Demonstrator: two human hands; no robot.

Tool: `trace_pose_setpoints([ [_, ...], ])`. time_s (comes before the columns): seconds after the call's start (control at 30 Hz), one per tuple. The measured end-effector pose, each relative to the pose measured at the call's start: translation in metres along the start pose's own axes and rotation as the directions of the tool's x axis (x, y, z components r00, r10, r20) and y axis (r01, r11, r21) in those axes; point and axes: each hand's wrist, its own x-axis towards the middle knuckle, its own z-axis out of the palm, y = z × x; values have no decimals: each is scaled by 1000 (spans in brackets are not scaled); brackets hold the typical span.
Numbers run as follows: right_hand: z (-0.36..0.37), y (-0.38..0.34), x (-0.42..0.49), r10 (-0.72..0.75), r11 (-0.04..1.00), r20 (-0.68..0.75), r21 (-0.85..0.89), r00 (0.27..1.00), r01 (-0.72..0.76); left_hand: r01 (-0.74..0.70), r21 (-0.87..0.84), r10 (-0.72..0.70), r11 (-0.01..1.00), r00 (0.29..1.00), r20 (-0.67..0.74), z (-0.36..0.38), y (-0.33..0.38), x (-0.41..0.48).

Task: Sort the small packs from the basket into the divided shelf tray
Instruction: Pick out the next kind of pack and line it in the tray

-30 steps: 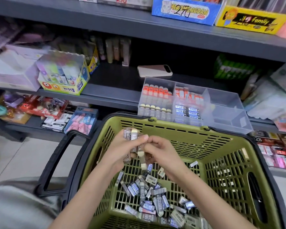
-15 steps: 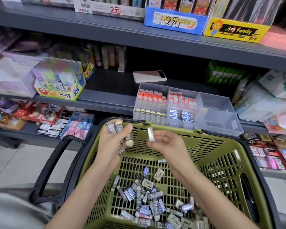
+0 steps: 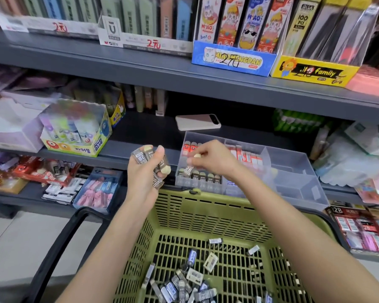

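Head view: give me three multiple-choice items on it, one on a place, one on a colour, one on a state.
1. Where does the phone lie? A on the floor; B on the shelf behind the tray; C on a chair.
2. What colour is the basket? A green; B red; C blue.
3. What is the left hand doing? A hanging empty; B gripping several packs; C pushing the tray.
Key: B, it lies flat behind the tray; A, its mesh walls are olive green; B, fingers curl round a bundle.
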Motion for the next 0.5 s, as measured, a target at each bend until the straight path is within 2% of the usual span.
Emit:
trace_pose_setpoints([
  [0.1,13,-1,6,-17,989,143,-145,990,38,-4,-20,5,1000,1000,20,-4,-2,5],
  [0.17,18,0,6,-14,991,171,-125,985,36,-4,-40,5,999,999,35,-8,-3,7],
  [0.33,32,8,8,73,990,17,121,997,-75,6,-52,-4,999,999,49,-13,-5,7],
  [0.5,39,12,12,97,994,3,47,995,-97,16,-58,-14,998,999,43,-13,-5,6],
])
